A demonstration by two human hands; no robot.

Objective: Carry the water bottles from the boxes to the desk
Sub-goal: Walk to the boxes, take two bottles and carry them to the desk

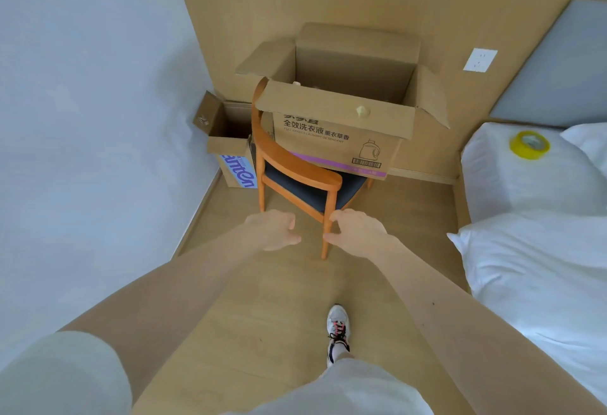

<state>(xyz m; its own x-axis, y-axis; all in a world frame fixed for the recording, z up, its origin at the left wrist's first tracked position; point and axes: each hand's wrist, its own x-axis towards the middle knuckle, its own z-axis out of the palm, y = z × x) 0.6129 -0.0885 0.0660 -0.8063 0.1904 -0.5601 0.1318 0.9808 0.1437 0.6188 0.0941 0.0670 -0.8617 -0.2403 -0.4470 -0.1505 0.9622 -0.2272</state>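
Note:
A large open cardboard box with laundry detergent print rests on a wooden chair against the far wall. A pale bottle cap peeks over its front rim; the bottles themselves are hidden inside. A smaller open box with blue lettering stands on the floor to the left. My left hand and my right hand reach forward side by side, well short of the boxes, both holding nothing with fingers loosely curled and apart. No desk is in view.
A bed with white pillows fills the right side, with a yellow tape roll on it. A white wall runs along the left. A wooden floor strip leads to the chair. My right foot in a sneaker is on the floor.

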